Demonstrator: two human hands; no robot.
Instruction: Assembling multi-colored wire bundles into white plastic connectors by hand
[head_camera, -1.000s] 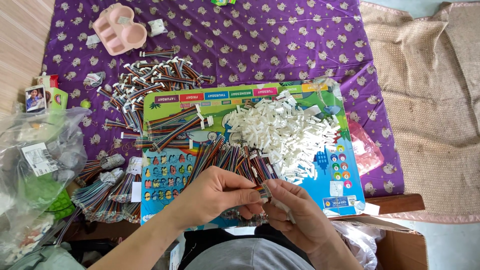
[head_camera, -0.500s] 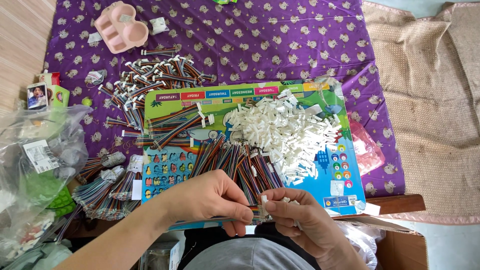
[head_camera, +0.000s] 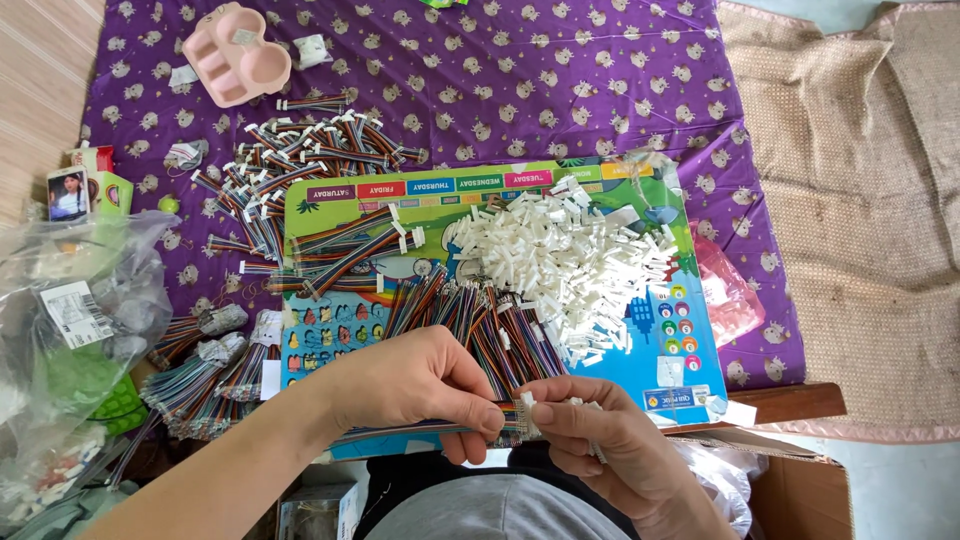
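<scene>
My left hand (head_camera: 410, 385) pinches a flat multicoloured ribbon cable (head_camera: 400, 432) near its end, low in the head view. My right hand (head_camera: 600, 440) meets it from the right, fingertips on a small white connector (head_camera: 524, 405) at the cable's tip. Both hands hover just over the near edge of a colourful printed board (head_camera: 330, 190). On the board lie a heap of white plastic connectors (head_camera: 565, 260) and a fan of loose ribbon cables (head_camera: 470, 315).
Finished cables with white ends (head_camera: 290, 165) pile on the purple patterned cloth (head_camera: 520, 80). A pink moulded tray (head_camera: 236, 55) sits far left. Clear plastic bags (head_camera: 75, 320) and bundled cables (head_camera: 195, 375) lie at left. A cardboard box (head_camera: 790, 480) is at lower right, a tan mat (head_camera: 860, 200) beyond.
Both hands have shifted slightly right and toward me. The right fingers have closed onto the cable's tip with the white connector, where earlier they held it lower and looser.
</scene>
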